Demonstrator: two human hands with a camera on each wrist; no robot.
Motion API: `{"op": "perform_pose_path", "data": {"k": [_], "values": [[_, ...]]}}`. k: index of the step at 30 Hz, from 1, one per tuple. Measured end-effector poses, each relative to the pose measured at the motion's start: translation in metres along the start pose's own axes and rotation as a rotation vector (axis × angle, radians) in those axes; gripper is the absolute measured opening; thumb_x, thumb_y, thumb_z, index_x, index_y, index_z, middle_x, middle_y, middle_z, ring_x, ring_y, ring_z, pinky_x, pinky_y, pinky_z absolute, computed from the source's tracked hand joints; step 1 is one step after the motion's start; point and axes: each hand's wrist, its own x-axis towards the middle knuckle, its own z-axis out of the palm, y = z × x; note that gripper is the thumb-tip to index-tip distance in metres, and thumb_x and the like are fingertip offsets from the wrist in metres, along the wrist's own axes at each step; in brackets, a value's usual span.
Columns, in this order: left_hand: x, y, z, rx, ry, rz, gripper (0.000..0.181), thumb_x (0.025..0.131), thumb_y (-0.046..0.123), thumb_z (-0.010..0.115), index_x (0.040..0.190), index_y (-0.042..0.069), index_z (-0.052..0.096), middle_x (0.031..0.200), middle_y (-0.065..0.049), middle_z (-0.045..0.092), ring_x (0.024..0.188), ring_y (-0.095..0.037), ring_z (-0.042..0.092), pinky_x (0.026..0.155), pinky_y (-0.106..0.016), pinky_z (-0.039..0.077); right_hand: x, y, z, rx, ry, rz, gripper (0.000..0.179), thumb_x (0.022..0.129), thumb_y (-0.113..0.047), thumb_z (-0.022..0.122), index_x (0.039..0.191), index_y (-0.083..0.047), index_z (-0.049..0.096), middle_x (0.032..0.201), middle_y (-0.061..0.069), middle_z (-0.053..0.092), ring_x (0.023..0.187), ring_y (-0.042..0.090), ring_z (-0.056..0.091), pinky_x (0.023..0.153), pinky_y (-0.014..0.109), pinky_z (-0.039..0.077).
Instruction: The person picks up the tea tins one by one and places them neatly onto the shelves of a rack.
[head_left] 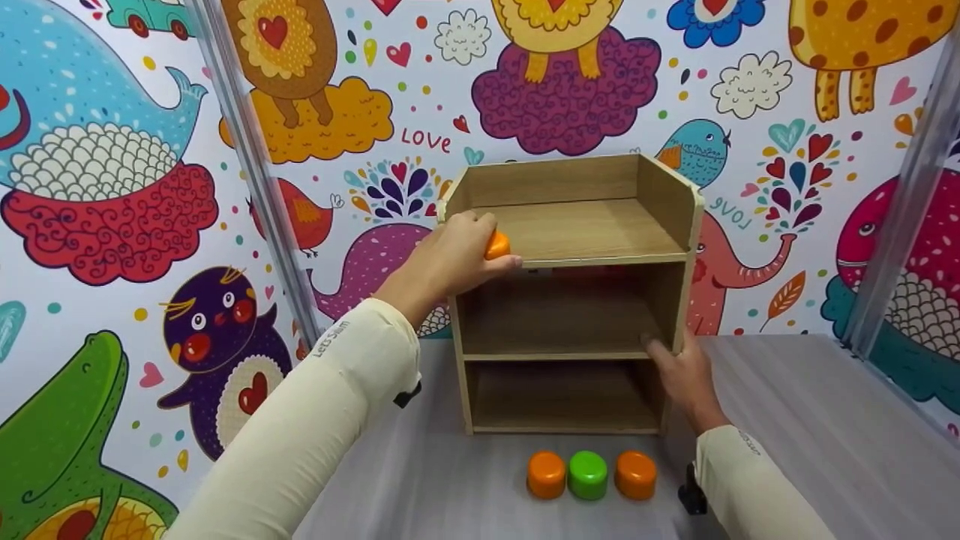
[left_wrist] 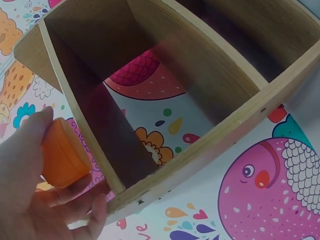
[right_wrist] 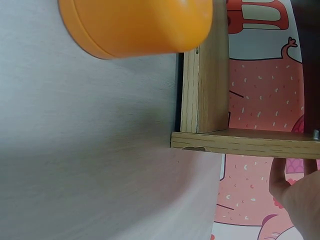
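Note:
A small three-level wooden shelf [head_left: 559, 356] stands on the table against the patterned wall. My left hand [head_left: 457, 255] is at the front left of its top board, pinching a small orange cup-like cylinder [head_left: 497, 245] between thumb and fingers. In the left wrist view this orange cylinder [left_wrist: 64, 155] shows beside the edge of the top board, partly covered by the hand. My right hand [head_left: 686, 375] grips the shelf's right side panel, thumb on the inner face. Its fingers [right_wrist: 278, 177] show on the outer side of that panel in the right wrist view.
In front of the shelf, an orange cylinder [head_left: 546, 475], a green cylinder [head_left: 587, 475] and another orange cylinder [head_left: 635, 475] stand in a row on the grey table [head_left: 780, 420]. Wall panels [head_left: 420, 67] with colourful animal drawings enclose the back and sides.

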Motion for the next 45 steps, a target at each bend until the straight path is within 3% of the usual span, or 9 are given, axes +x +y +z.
{"op": "perform_pose_path", "data": {"k": [11,20,30,38,45], "values": [[0.01,0.0,0.005,0.076,0.01,-0.014,0.056,0.096,0.054,0.064,0.125,0.006,0.057,0.108,-0.012,0.057,0.091,-0.024,0.06,0.087,-0.035,0.056,-0.002,0.0,0.0,0.035,-0.018,0.007,0.074,0.102,-0.042,0.057,0.161,-0.016,0.02,0.158,0.016,0.035,0.14,0.039,0.039,0.119,0.064,0.028],[0.016,0.003,0.004,0.112,0.019,-0.071,0.06,0.096,0.056,0.063,0.13,0.006,0.055,0.109,-0.012,0.055,0.092,-0.025,0.06,0.089,-0.038,0.056,0.001,0.0,-0.003,0.034,-0.033,0.011,0.074,0.103,-0.039,0.055,0.163,-0.019,0.015,0.162,0.016,0.03,0.144,0.041,0.036,0.119,0.065,0.026],[0.027,-0.001,0.013,0.218,0.05,-0.094,0.064,0.096,0.061,0.058,0.129,0.006,0.057,0.113,-0.013,0.061,0.095,-0.03,0.064,0.092,-0.045,0.055,0.001,0.0,-0.001,0.046,-0.028,0.016,0.072,0.103,-0.04,0.056,0.16,-0.016,0.02,0.157,0.017,0.035,0.14,0.04,0.039,0.118,0.066,0.028],[0.033,-0.001,0.015,0.294,0.071,-0.099,0.061,0.096,0.063,0.055,0.121,0.007,0.06,0.112,-0.014,0.064,0.097,-0.034,0.068,0.086,-0.047,0.057,0.0,-0.002,-0.001,0.004,-0.002,0.004,0.073,0.101,-0.044,0.057,0.158,-0.013,0.026,0.154,0.018,0.04,0.138,0.039,0.043,0.118,0.062,0.031],[0.035,-0.002,0.019,0.3,0.061,-0.119,0.059,0.096,0.063,0.055,0.118,0.008,0.061,0.11,-0.014,0.064,0.097,-0.034,0.068,0.086,-0.046,0.055,0.001,-0.001,-0.001,-0.001,-0.007,0.01,0.073,0.101,-0.044,0.057,0.159,-0.013,0.025,0.154,0.019,0.04,0.139,0.039,0.042,0.119,0.062,0.03]]}}
